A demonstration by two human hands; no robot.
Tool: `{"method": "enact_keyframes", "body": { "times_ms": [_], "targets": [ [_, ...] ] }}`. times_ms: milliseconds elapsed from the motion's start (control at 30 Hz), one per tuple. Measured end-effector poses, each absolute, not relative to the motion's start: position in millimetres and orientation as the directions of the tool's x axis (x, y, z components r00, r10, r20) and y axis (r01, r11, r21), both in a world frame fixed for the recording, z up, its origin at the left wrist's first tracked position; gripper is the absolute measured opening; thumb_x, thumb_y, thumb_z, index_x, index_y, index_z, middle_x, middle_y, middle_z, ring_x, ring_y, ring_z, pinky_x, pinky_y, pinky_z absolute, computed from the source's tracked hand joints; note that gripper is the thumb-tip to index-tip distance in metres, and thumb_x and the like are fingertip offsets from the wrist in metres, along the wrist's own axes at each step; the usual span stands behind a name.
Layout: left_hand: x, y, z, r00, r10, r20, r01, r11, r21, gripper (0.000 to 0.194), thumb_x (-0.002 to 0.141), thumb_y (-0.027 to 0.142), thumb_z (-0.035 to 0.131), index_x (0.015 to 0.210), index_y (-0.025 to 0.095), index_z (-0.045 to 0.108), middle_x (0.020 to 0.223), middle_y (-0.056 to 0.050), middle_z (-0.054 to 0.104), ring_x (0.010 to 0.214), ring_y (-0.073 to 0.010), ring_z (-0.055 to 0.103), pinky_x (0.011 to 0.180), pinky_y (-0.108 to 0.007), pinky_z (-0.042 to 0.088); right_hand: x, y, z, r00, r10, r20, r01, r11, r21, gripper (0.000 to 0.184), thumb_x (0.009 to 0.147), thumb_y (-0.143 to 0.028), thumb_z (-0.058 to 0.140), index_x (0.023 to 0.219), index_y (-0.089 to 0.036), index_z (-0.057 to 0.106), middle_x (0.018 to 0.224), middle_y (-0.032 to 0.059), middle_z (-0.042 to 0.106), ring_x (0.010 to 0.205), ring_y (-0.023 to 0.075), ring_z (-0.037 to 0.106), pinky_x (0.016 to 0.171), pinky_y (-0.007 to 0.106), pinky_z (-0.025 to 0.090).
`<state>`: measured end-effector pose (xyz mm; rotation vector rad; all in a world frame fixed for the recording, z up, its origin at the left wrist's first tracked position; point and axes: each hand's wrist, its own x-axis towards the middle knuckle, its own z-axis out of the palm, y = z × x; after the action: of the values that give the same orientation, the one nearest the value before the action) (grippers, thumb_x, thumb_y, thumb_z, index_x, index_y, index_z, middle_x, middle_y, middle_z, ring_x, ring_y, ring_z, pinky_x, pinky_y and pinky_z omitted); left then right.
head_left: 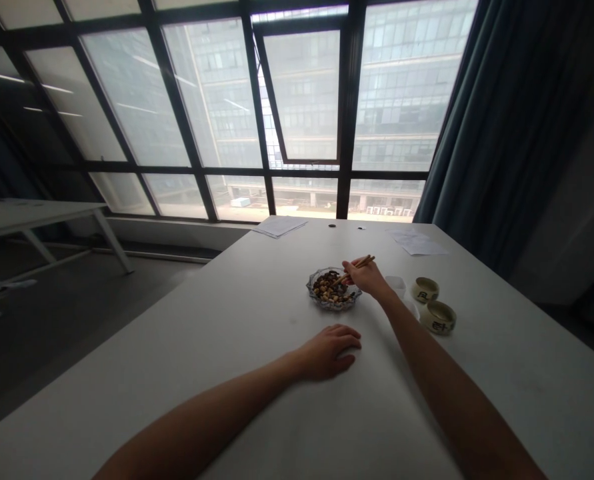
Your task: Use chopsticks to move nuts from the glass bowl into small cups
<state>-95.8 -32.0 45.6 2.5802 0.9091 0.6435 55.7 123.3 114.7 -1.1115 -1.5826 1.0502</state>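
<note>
Gripping chopsticks (361,264), the right hand (367,278) reaches over a glass nut dish (317,275).

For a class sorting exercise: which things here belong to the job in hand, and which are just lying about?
In use: right hand, wooden chopsticks, glass dish, brown food pieces.
Lying about: nearer ceramic pot, farther ceramic pot, white cup, paper sheet, another paper sheet.

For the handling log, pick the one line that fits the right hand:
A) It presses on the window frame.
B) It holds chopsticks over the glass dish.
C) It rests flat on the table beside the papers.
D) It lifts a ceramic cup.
B: the right hand grips wooden chopsticks, and their tips reach over the glass dish.
</note>
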Motion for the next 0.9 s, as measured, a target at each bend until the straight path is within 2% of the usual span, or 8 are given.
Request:
{"method": "enact_keyframes", "body": {
  "times_ms": [333,567,700,900],
  "targets": [
    [-96.1,-33.4,49.4,0.696,0.66,0.283,0.504,-0.73,0.463,0.031,0.094,0.023,0.062,0.125,0.024,0.065,0.137,-0.009,0.063,0.127,-0.0264,0.057,0.115,-0.039,0.04,49.7,124.1,106.6,-0.142,0.962,0.233,0.158,0.254,-0.954,0.03,0.093,-0.033,0.069,0.068,-0.016,0.067,0.063,0.0082,0.074,0.058,0.0229,0.076,0.055,0.028,0.064],
    [-96.2,-33.0,49.0,0.699,0.658,0.281,0.509,-0.733,0.451,0.031,0.095,0.024,0.062,0.125,0.023,0.065,0.137,-0.009,0.063,0.128,-0.0257,0.057,0.115,-0.039,0.04,69.5,106.1,148.8,-0.06,0.985,0.161,0.043,0.164,-0.986,0.03,0.092,-0.027,0.073,0.065,-0.015,0.064,0.063,0.0097,0.074,0.055,0.0218,0.075,0.057,0.028,0.066],
    [-96.6,-33.6,49.9,0.699,0.66,0.275,0.51,-0.73,0.455,0.031,0.095,0.024,0.062,0.126,0.024,0.065,0.137,-0.009,0.063,0.128,-0.0258,0.056,0.116,-0.039,0.039,87.4,95.3,167.0,-0.003,0.985,0.173,0.019,0.173,-0.985,0.028,0.091,-0.025,0.075,0.067,-0.014,0.065,0.066,0.0105,0.074,0.054,0.0207,0.075,0.057,0.027,0.066],
    [-96.9,-34.5,52.5,0.699,0.662,0.27,0.511,-0.727,0.459,0.03,0.095,0.025,0.061,0.125,0.024,0.065,0.136,-0.009,0.063,0.128,-0.0265,0.057,0.115,-0.04,0.04,88.4,97.6,151.5,-0.153,0.969,0.194,0.097,0.21,-0.973,0.025,0.091,-0.018,0.073,0.066,-0.013,0.069,0.061,0.0083,0.073,0.053,0.018,0.073,0.054,0.023,0.063]
  ]
}}
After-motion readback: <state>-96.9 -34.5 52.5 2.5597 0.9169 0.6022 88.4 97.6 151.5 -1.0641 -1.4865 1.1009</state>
